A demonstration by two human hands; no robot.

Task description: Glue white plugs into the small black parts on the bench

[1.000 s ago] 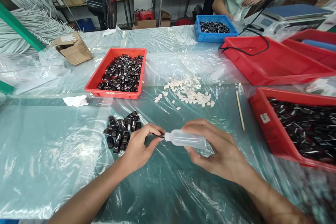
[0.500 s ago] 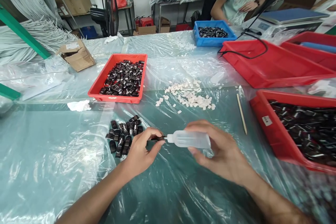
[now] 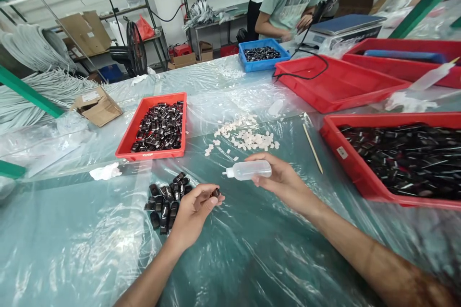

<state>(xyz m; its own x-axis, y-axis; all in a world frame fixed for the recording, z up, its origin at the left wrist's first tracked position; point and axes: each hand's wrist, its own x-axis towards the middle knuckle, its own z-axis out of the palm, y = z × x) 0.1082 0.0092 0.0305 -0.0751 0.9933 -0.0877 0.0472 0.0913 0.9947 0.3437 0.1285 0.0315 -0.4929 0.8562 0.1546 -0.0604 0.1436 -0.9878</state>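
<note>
My left hand (image 3: 196,208) pinches a small black plastic part (image 3: 215,193) between thumb and fingers, much of it covered by them. Close beside that hand lies a pile of similar black parts (image 3: 164,204) on the plastic sheet. In my right hand (image 3: 279,177) is a translucent squeeze bottle (image 3: 248,170), lying level with its nozzle pointing left. The nozzle tip is apart from the black part, a little above and to its right. Scattered small white pieces (image 3: 252,139) lie just beyond the bottle.
A red tray (image 3: 153,154) of black parts stands at the left, and a larger red bin (image 3: 338,172) of dark parts at the right. A thin wooden stick (image 3: 312,148) lies between. Farther back are a blue tray (image 3: 264,66), a scale (image 3: 345,26) and a co-worker (image 3: 284,5).
The bottle nozzle has come away from the black part, and my right hand has moved up and left with it. My left hand has turned the part's end into view. The camera has shifted.
</note>
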